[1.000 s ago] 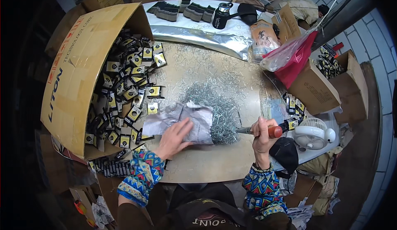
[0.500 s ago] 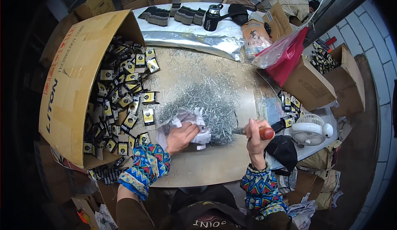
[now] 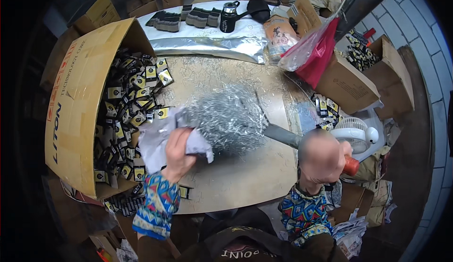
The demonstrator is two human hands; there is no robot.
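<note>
One round table (image 3: 245, 186) filled the middle, its top littered with thin metal scraps. At nine o'clock one big cardboard box (image 3: 78, 116) lay tipped on its side, spilling too many small black-and-yellow packets (image 3: 127, 111) to count. At two o'clock stood two more open boxes (image 3: 368, 80), with one red plastic bag (image 3: 321, 57) beside them. One pile of shiny metal pins (image 3: 229, 116) sat at the table's centre. One crumpled sheet of paper (image 3: 158, 137) touched the pile's left edge, pinched by the left hand (image 3: 178, 151), fingers curled over it. At four o'clock the right hand (image 3: 321, 160), blurred, was closed around one tool (image 3: 288, 139) with an orange handle, its grey blade reaching to the pile.
</note>
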